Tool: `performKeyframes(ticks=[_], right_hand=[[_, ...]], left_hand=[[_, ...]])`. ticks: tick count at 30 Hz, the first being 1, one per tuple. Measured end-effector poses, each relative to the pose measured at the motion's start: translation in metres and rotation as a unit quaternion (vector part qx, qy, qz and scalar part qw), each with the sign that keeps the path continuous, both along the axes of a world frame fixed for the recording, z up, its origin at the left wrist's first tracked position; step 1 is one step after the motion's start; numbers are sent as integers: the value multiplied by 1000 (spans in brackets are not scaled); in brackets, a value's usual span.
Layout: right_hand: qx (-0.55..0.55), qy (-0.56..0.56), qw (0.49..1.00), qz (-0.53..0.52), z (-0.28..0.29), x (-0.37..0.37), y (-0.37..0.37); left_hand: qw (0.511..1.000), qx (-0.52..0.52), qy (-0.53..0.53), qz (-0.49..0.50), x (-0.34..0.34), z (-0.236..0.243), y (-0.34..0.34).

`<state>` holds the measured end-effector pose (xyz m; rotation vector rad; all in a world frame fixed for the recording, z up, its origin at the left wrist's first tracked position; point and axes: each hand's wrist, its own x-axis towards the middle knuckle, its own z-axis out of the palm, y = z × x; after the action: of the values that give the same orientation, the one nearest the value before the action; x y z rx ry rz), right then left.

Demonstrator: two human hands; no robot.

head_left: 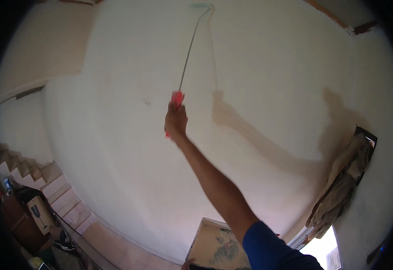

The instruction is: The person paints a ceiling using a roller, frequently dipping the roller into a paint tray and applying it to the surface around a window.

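"How many rollers?"
"One paint roller (186, 66), gripped by the right hand (176, 119), head seemingly touching the wall (129, 148), left of its upper right corner."
"Left hand (189, 264)?"
"At one board's (205, 243) left edge; can't tell its grip."

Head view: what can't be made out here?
All in the head view:
Left grip: mostly cut off by the lower edge; hold unclear.
Roller head: too faint and blurred to confirm contact with the wall.
Red handle: partly hidden by the right grip.
Stained tan object: cut off below, partly behind the right arm; kind unclear.
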<state>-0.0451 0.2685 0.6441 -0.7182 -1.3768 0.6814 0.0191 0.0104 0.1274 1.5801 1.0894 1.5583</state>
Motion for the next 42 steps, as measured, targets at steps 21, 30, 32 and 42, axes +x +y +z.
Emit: performKeyframes(ticks=[21,30,32,42], right_hand=[[-6,-27,998,-61,-197,110,-68],[-8,-7,1000,-16,-132,164,-52],[26,-1,1000,-13,-94,160,-28],[19,25,999,9,127,146,-10]], left_hand=[[1000,-17,-1,-24,-1,2,6],[999,-28,-2,-19,-7,5,5],[999,-29,-1,-17,-7,5,3],[1000,-27,5,-6,-5,-1,-6]])
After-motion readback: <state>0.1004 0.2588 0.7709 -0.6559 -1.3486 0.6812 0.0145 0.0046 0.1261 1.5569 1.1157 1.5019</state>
